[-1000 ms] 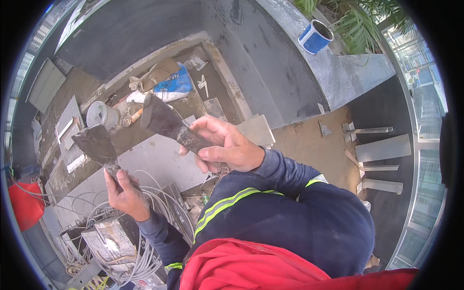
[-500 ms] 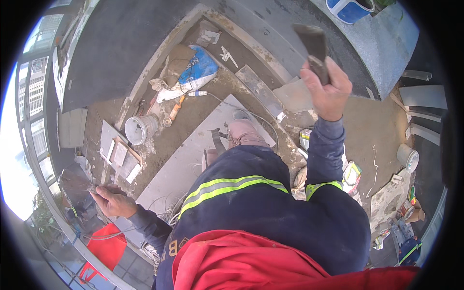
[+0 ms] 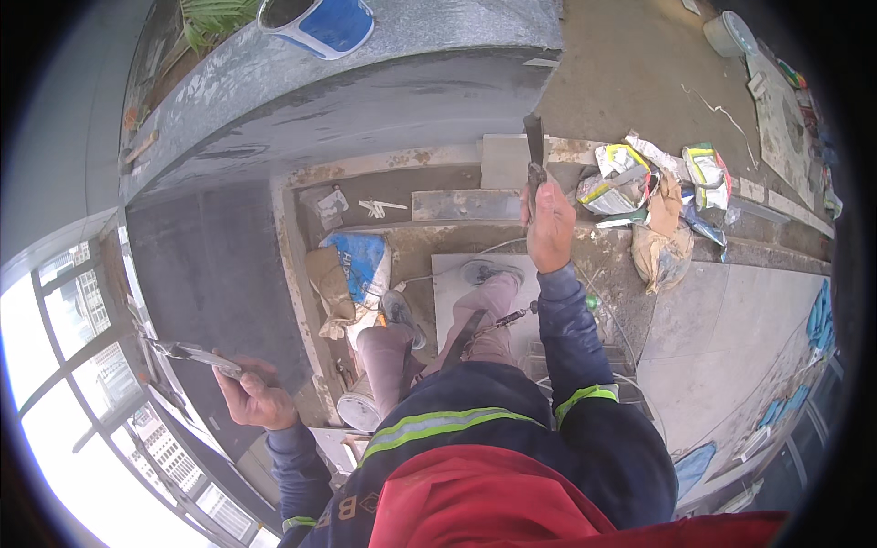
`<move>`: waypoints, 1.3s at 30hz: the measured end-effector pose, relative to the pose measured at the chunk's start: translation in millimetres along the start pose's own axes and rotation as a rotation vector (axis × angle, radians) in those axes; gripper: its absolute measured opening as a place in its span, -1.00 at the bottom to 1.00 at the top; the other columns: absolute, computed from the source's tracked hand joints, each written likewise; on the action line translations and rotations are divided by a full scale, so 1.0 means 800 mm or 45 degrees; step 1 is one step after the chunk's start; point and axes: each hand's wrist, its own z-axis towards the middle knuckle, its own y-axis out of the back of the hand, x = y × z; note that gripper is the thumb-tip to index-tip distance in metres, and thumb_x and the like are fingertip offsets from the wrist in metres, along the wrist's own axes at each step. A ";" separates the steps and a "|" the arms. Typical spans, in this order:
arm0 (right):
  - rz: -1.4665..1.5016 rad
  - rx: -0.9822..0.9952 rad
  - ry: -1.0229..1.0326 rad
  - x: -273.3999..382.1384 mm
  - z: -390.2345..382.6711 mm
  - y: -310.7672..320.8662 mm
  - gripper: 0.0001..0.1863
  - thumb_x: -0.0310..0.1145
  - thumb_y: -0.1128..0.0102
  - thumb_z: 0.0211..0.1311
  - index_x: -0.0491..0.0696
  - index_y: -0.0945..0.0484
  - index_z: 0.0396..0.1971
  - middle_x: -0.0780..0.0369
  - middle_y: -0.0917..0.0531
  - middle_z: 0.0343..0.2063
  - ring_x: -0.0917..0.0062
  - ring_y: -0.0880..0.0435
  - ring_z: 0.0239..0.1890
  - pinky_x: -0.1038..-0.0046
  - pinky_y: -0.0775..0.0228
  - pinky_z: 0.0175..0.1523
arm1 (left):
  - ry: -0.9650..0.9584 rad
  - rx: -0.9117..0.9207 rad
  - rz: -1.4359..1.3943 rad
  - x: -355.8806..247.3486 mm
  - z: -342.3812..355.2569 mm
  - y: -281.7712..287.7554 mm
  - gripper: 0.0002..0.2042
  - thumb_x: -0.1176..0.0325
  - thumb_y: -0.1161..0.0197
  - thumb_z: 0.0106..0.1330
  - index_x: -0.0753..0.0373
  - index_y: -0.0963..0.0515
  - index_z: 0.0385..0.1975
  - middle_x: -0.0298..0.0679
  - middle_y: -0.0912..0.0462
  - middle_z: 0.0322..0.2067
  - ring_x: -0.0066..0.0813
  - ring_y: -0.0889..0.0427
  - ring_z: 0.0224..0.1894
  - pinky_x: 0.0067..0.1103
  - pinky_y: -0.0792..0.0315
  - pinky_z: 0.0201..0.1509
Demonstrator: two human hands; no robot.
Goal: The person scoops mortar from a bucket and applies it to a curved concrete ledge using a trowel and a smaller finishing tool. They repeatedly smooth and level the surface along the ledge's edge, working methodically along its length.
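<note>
My left hand (image 3: 258,397), at the left, is closed around the handle of a putty knife (image 3: 187,353). Its blade points left and shows almost edge-on, with some grey stuff on it. Raised in front of me right of centre, my right hand (image 3: 550,224) grips a second putty knife (image 3: 534,142). That blade points away from me and is seen from its narrow side. Beyond the hands is a low wall with a dark grey smeared face (image 3: 393,114). A dark grey panel (image 3: 215,283) stands nearest my left hand. Neither blade visibly touches a surface.
A blue and white bucket (image 3: 336,27) stands on the speckled ledge (image 3: 457,23). Around my feet are a blue and white sack (image 3: 361,269), a white bucket (image 3: 359,411) and cables. Torn bags (image 3: 662,242) lie to the right. Windows (image 3: 82,310) line the left.
My view and body have turned left, so the ledge and its bucket now lie ahead. The right putty knife has come lower and turned edge-on; the left one has also turned edge-on. Both stay held.
</note>
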 end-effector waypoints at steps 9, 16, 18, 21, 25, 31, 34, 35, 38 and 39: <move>0.296 -0.417 0.049 -0.004 0.047 -0.062 -0.52 -0.01 0.14 0.58 -0.13 -0.54 -0.28 0.28 -0.55 -0.52 0.71 -0.40 -0.64 0.60 -0.22 -0.56 | -0.074 0.214 -0.252 0.081 0.046 0.013 -0.45 0.17 -0.17 0.49 0.56 -0.36 0.25 -0.23 -0.57 -0.46 -0.63 -0.42 -0.59 -0.66 -0.23 -0.58; 0.434 -0.767 0.161 -0.025 0.053 -0.151 -0.58 -0.10 0.06 0.57 -0.16 -0.56 -0.31 0.32 -0.54 -0.54 0.73 -0.38 -0.68 0.59 -0.18 -0.60 | -0.168 0.095 -0.388 0.276 0.145 0.023 -0.55 0.37 -0.11 0.51 0.54 -0.34 0.28 -0.25 -0.54 -0.45 -0.60 -0.41 -0.52 -0.63 -0.31 -0.47; 0.354 -0.848 0.194 -0.018 0.064 -0.152 -0.58 -0.11 0.05 0.56 -0.18 -0.59 -0.24 0.30 -0.57 -0.52 0.73 -0.38 -0.69 0.59 -0.18 -0.60 | -0.105 0.091 -0.403 0.294 0.167 0.017 -0.54 0.35 -0.13 0.50 0.54 -0.35 0.28 -0.25 -0.53 -0.45 -0.59 -0.41 -0.52 -0.62 -0.31 -0.46; 0.304 -0.923 0.187 -0.007 0.064 -0.163 -0.58 -0.09 0.03 0.55 -0.17 -0.61 -0.20 0.29 -0.61 -0.50 0.71 -0.39 -0.69 0.58 -0.20 -0.61 | -0.109 0.178 -0.530 0.309 0.203 0.031 -0.53 0.34 -0.14 0.50 0.55 -0.35 0.28 -0.26 -0.53 -0.45 -0.59 -0.41 -0.53 -0.62 -0.32 -0.47; 0.290 -1.065 0.188 -0.007 0.096 -0.155 -0.57 -0.09 0.00 0.54 -0.19 -0.64 -0.21 0.27 -0.62 -0.52 0.66 -0.45 -0.65 0.54 -0.29 -0.54 | -0.185 0.282 -0.480 0.329 0.244 0.011 -0.51 0.32 -0.16 0.49 0.55 -0.34 0.29 -0.24 -0.54 -0.45 -0.59 -0.43 -0.55 -0.60 -0.33 -0.50; -0.073 -1.223 0.312 -0.062 0.145 -0.140 -0.51 -0.10 -0.01 0.51 -0.30 -0.64 -0.13 0.24 -0.63 -0.54 0.57 -0.59 -0.43 0.44 -0.45 -0.19 | -0.125 0.571 -0.562 0.317 0.261 -0.047 -0.49 0.30 -0.17 0.49 0.55 -0.33 0.29 -0.25 -0.55 -0.45 -0.61 -0.43 -0.55 -0.64 -0.32 -0.51; -0.053 -1.221 0.426 -0.069 0.156 -0.143 -0.51 -0.11 0.01 0.52 -0.32 -0.63 -0.13 0.26 -0.61 -0.54 0.58 -0.58 -0.41 0.44 -0.45 -0.14 | -0.123 0.607 -0.545 0.309 0.258 -0.072 -0.46 0.24 -0.20 0.48 0.54 -0.34 0.29 -0.26 -0.55 -0.44 -0.62 -0.43 -0.56 -0.66 -0.28 -0.56; -0.026 -1.222 0.450 -0.073 0.160 -0.144 -0.52 -0.11 0.02 0.53 -0.31 -0.63 -0.17 0.27 -0.59 -0.54 0.58 -0.58 -0.42 0.44 -0.45 -0.15 | -0.108 0.619 -0.557 0.304 0.254 -0.085 -0.45 0.22 -0.20 0.47 0.54 -0.34 0.28 -0.26 -0.56 -0.44 -0.62 -0.43 -0.56 -0.66 -0.26 -0.57; 0.061 -1.222 0.425 -0.071 0.156 -0.164 -0.52 -0.11 0.03 0.55 -0.27 -0.61 -0.31 0.27 -0.55 -0.56 0.58 -0.57 -0.46 0.46 -0.46 -0.23 | -0.152 0.690 -0.512 0.276 0.245 -0.108 -0.40 0.13 -0.24 0.45 0.56 -0.36 0.25 -0.25 -0.58 -0.46 -0.62 -0.44 -0.60 -0.65 -0.23 -0.61; 0.162 -1.170 0.372 -0.068 0.150 -0.166 -0.51 -0.08 0.05 0.56 -0.25 -0.59 -0.33 0.25 -0.56 -0.55 0.58 -0.57 -0.48 0.47 -0.45 -0.28 | -0.206 0.719 -0.515 0.273 0.249 -0.113 -0.42 0.17 -0.22 0.47 0.54 -0.34 0.27 -0.27 -0.56 -0.47 -0.63 -0.42 -0.60 -0.66 -0.22 -0.61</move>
